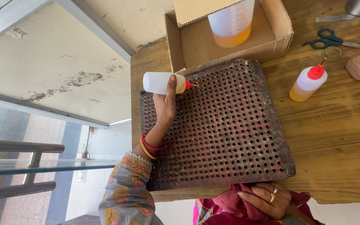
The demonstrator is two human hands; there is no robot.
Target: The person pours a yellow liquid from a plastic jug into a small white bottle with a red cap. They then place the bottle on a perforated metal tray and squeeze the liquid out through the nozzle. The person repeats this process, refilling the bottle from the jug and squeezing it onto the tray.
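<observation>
A wooden counter fills the right of the frame, with a pale wall, glass and a steel railing at left. In the head view, a rusty perforated tray lies at centre. The left hand reaches up from lower left, its grip wrapped around a squeeze bottle held sideways over the tray's upper left corner, red nozzle pointing right, just above the holes. The right hand, at bottom centre, rests with fingers loosely curled on red cloth, pinching nothing. A cardboard box at top centre holds a jug of amber liquid; a second bottle and scissors lie at upper right. As I judge it, a hard squeeze could send liquid past the holes onto the counter, and the unsteadied tray might shift.
</observation>
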